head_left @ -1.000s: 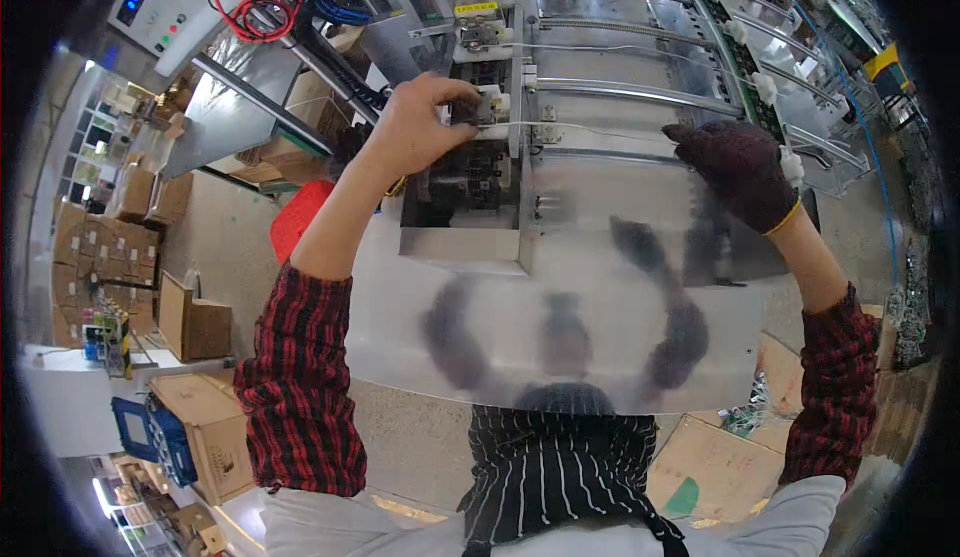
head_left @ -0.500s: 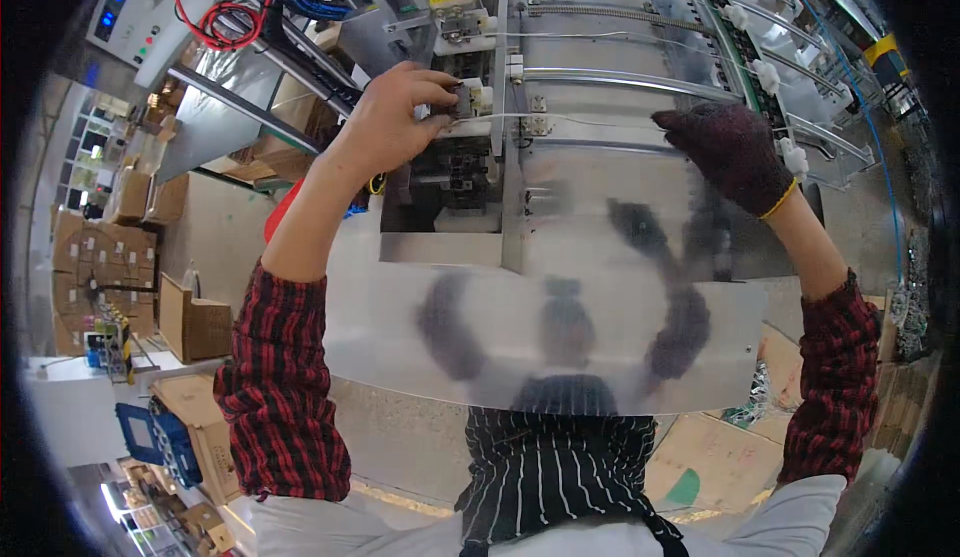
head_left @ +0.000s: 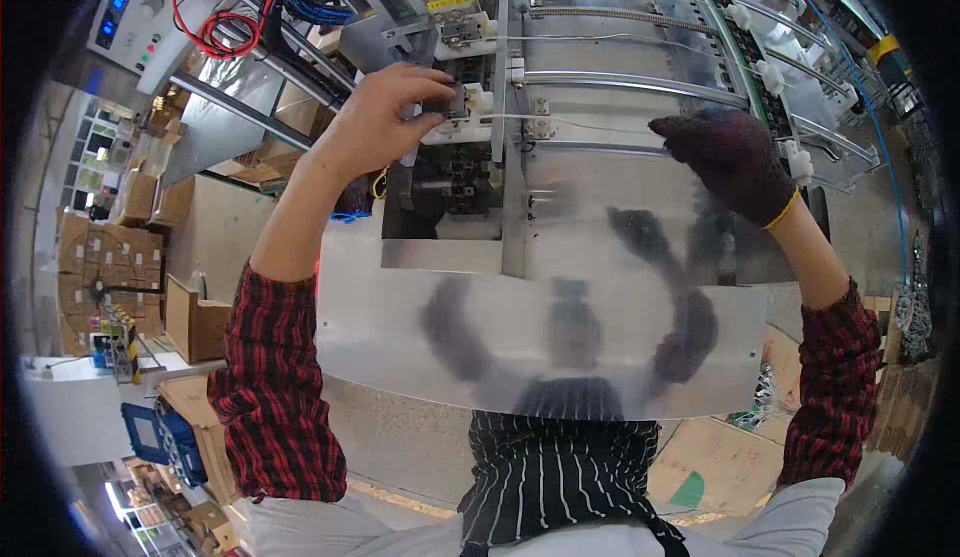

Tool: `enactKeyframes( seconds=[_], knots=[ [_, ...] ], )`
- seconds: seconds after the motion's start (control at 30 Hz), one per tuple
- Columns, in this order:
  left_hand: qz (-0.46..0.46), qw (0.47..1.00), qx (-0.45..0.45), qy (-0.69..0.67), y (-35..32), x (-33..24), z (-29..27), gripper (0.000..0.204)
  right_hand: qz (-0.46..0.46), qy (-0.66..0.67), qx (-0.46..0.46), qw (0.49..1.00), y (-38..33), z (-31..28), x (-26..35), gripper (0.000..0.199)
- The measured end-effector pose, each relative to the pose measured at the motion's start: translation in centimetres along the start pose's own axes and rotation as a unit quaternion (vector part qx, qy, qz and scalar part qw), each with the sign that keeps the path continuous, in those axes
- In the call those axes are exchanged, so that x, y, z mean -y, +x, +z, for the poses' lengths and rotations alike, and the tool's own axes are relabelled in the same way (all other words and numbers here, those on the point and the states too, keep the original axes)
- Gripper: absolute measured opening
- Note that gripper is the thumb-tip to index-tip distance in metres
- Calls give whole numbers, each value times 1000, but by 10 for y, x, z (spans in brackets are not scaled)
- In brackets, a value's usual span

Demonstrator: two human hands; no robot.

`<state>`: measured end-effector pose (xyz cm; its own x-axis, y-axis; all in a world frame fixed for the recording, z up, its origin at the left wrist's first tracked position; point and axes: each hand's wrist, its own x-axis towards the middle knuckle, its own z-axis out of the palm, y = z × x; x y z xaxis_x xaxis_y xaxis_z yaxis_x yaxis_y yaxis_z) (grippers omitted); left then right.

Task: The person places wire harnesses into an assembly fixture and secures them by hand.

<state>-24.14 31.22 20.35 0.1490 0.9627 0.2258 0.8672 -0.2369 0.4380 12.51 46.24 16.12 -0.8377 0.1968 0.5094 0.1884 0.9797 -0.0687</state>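
Observation:
A thin white wire (head_left: 590,120) runs across the metal machine bed between my hands. My bare left hand (head_left: 385,117) is at the machine's left side, drawn slightly back from a small white block (head_left: 480,100), where the wire's left part lies. Its thumb and fingers are apart, with nothing visible between them. On the right, my right hand (head_left: 730,162) wears a dark knitted glove with a yellow cuff edge. Its fingertips are pinched together at the wire's right end. Farther back, a second white wire (head_left: 610,37) stretches from another white block (head_left: 485,29).
A polished metal plate (head_left: 540,347) spans the near side, reflecting my arms. Steel rods (head_left: 630,82) cross the bed, and a green chain conveyor (head_left: 745,52) borders it on the right. A control box (head_left: 150,7) and coiled red cable (head_left: 230,37) stand back left.
My left hand has shifted slightly left, away from the white block, and its thumb and fingers have parted. My right hand stays almost in place. The view has shifted a little.

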Motion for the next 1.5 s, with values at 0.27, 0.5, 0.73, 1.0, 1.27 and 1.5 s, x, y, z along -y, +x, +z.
enactKeyframes(
  seconds=[0.27,0.5,0.73,1.0,1.27,1.5],
  knots=[
    [98,990,4,104,-3,6,11,24,-31,-86,48,995,1,7,-2,21],
    [28,973,-125,190,-1,-15,45,23,58,-226,53,971,-44,-46,-40,21],
    [-62,979,-122,150,-4,-25,47,26,241,-13,-31,970,-171,-88,-116,22],
    [-90,974,-129,161,-5,-20,46,25,176,-218,103,954,-163,-94,-100,17],
    [-24,980,-124,153,-14,-14,49,20,183,-266,120,939,-56,-96,-26,30],
    [49,984,-152,80,-28,8,56,29,19,-69,24,997,49,54,59,39]
  ],
)
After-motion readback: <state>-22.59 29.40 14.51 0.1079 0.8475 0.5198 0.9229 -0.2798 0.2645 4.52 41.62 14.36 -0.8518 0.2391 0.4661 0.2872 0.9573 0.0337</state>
